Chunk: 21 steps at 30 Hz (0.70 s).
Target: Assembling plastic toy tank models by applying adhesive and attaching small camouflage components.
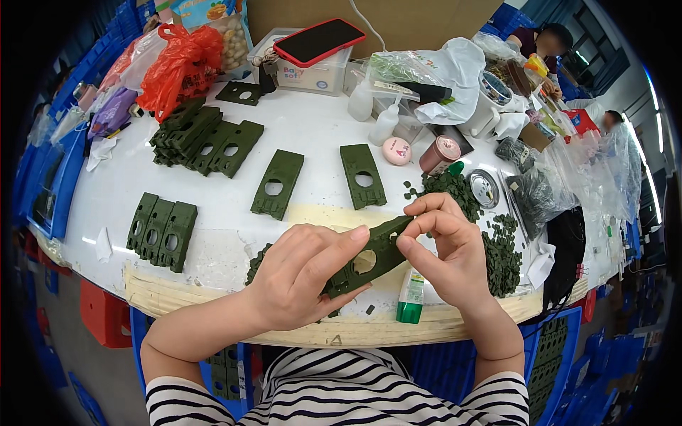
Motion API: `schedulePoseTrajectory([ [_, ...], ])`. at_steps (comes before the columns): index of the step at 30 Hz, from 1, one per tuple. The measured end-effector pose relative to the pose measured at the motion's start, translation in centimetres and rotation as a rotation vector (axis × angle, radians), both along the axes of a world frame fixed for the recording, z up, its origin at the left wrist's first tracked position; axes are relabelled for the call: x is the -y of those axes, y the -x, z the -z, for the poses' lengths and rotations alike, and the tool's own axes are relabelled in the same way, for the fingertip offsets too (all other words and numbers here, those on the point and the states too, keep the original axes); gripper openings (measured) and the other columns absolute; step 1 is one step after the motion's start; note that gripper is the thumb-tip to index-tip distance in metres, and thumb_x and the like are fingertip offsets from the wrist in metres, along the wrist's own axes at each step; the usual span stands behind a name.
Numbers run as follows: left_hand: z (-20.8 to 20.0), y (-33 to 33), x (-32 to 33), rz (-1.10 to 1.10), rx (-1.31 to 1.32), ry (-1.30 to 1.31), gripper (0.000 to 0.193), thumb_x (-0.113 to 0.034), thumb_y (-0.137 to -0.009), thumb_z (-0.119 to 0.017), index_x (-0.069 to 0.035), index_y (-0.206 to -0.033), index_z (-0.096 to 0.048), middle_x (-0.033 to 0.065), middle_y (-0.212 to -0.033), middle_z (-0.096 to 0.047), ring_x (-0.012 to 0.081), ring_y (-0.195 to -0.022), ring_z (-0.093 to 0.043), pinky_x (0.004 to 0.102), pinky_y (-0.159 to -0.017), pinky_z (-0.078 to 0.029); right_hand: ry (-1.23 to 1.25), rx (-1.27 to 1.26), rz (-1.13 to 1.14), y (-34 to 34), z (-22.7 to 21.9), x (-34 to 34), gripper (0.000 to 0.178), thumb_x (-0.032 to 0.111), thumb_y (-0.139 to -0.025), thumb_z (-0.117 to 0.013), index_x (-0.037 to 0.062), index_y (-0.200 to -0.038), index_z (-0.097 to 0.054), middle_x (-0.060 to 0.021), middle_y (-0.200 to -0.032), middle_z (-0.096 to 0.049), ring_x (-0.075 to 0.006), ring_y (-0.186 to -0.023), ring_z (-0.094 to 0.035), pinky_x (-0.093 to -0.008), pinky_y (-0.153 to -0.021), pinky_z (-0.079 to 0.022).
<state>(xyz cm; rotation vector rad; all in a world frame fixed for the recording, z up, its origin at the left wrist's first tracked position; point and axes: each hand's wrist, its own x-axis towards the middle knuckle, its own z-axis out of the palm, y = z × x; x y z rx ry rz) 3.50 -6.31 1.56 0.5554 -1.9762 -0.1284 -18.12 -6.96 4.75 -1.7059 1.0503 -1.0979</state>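
My left hand (305,273) grips a dark green plastic model tank hull plate (380,250) with a round hole, holding it tilted above the front of the table. At the plate's far right end, the thumb and fingers of my right hand (444,248) are pinched together; whatever they hold is too small to make out. Two like plates, one on the left (278,183) and one on the right (363,176), lie flat beyond my hands. Below my right hand is a glue tube (410,295) with a green cap. Small green parts (503,255) are heaped to the right.
Three plates (162,233) lie side by side at the left, with a stack of several more (206,138) behind. A phone (320,42) rests on a clear box (309,74) at the back. Squeeze bottles (386,122), a pink jar (440,154) and a round tin (484,188) stand right of centre.
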Motion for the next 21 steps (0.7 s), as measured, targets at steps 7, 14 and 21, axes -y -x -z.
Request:
schedulePoseTrajectory([
  [7,-0.08,0.07,-0.03,-0.002,-0.005,0.019,0.07,-0.007,-0.064,-0.078,0.005,-0.125,-0.046,0.0103,-0.088,-0.058,0.0217,-0.069,-0.055,0.0305,-0.058,-0.044,0.017,-0.013,0.011,-0.07,0.04,-0.01,0.007,0.004,-0.074,-0.07,0.0027,-0.079,-0.065,-0.0087,-0.101,-0.053,-0.0169,-0.101,-0.049,-0.0289,-0.089,-0.038],
  [14,-0.13,0.12,-0.15,-0.001,-0.023,0.053,0.069,-0.006,-0.064,-0.078,0.005,-0.124,-0.047,0.0104,-0.086,-0.058,0.0227,-0.071,-0.056,0.0311,-0.06,-0.046,0.075,-0.054,0.031,-0.16,0.14,-0.06,0.008,0.005,-0.073,-0.07,0.0031,-0.078,-0.064,-0.0091,-0.101,-0.054,-0.0174,-0.098,-0.05,-0.0291,-0.087,-0.039],
  [21,-0.58,-0.02,-0.22,0.011,-0.018,0.083,0.064,-0.008,-0.068,-0.078,0.004,-0.123,-0.047,0.0097,-0.089,-0.06,0.0225,-0.075,-0.057,0.0332,-0.065,-0.048,0.103,-0.064,0.031,-0.04,0.02,-0.12,0.009,0.005,-0.073,-0.071,0.0037,-0.075,-0.062,-0.0093,-0.1,-0.054,-0.0176,-0.097,-0.051,-0.0289,-0.086,-0.039],
])
